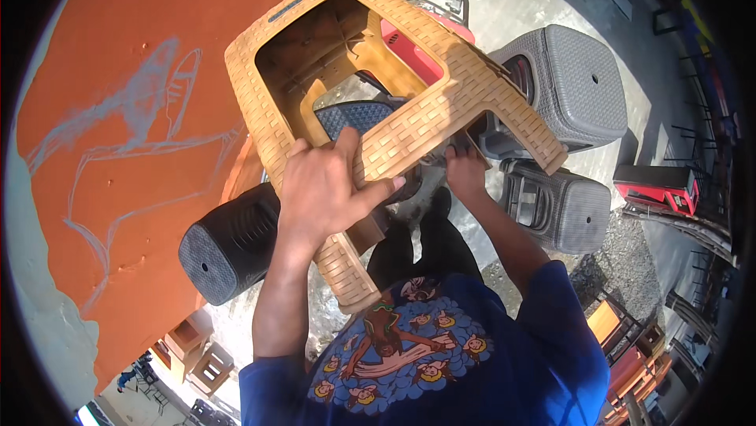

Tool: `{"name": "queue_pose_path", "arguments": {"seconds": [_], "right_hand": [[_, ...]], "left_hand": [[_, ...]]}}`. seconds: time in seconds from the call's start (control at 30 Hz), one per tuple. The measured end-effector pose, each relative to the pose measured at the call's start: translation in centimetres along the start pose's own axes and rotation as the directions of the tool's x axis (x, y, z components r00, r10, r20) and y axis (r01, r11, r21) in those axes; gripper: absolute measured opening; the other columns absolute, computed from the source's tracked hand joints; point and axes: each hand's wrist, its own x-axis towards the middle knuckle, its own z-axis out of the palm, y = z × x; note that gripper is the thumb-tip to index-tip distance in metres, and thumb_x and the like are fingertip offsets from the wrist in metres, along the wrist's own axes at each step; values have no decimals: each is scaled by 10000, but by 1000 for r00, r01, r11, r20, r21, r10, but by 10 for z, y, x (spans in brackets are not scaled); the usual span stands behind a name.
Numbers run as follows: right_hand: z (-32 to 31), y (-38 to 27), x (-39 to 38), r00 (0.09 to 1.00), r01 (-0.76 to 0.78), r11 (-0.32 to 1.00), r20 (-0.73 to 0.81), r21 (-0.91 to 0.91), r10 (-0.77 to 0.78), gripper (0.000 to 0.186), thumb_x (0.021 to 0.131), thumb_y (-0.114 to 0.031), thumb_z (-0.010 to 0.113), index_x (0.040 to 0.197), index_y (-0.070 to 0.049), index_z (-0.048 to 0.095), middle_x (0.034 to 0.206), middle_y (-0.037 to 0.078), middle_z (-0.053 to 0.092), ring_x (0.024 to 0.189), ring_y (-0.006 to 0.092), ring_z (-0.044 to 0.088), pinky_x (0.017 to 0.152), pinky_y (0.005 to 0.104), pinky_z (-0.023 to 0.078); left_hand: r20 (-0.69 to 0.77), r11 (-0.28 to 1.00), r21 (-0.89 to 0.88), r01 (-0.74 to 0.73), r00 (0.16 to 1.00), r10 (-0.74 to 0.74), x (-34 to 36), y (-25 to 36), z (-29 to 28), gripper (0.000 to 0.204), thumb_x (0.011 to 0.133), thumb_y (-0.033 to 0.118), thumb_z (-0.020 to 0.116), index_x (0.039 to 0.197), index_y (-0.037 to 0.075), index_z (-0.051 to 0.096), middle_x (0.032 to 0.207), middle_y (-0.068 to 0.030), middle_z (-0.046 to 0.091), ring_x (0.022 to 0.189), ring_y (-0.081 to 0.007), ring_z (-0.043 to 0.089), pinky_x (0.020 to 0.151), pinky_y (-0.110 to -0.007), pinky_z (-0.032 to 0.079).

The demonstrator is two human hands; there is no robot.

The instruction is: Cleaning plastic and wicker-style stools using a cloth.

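Observation:
A tan plastic stool point(409, 138) with a woven pattern is tilted up in front of me, its large square opening facing me. My left hand point(321, 190) is closed over the stool's near side, with its fingers at the opening's rim and its thumb stretched along the outside. Beneath the arch between two of the stool's legs is my right hand point(466, 170). Its fingers are curled, close to the inside of a leg, and partly hidden; what they grip cannot be made out. A dark mesh-patterned surface point(354, 116) shows through the stool's opening.
Grey woven-pattern stools point(583, 91) lie on their sides at the right, one point(563, 209) nearer me. A black stool point(228, 245) lies at the left beside the orange wall point(134, 190). A red and black box point(657, 188) stands farther right. Wooden furniture point(209, 367) is behind at lower left.

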Motion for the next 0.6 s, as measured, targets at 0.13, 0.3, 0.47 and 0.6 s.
{"name": "queue_pose_path", "arguments": {"seconds": [0.13,0.3,0.47,0.6], "right_hand": [[-17,16,-61,979,-156,982,149,110,139,177,802,-140,635,967,-75,637,933,128,676,940,328,653,717,424,570],[-45,29,-73,912,-377,799,339,468,232,261,789,-139,656,1024,-25,657,952,183,696,915,357,684,706,450,560],[-101,-3,-42,939,-114,363,-19,925,344,311,807,-89,660,1095,24,633,972,221,678,919,406,663,801,426,530],[-89,-26,-13,737,405,797,-676,448,6,439,720,-77,729,1146,-42,626,1181,182,581,999,385,587,845,444,494]], "left_hand": [[-13,1000,7,-8,1000,8,-2,3,-4,572,677,535,793,765,35,530,509,-146,526,559,-365,592,675,-427,456],[218,981,-72,179,963,-160,0,-3,-35,519,708,397,806,945,-34,639,667,-155,658,644,-225,679,644,-353,514],[209,903,-369,218,967,-147,10,-18,-78,518,798,381,798,985,-82,662,753,-74,648,695,-112,587,632,-293,464],[230,980,-108,167,963,-138,40,8,-111,714,698,628,753,825,-74,719,590,-86,585,575,-176,566,570,-327,447]]}}
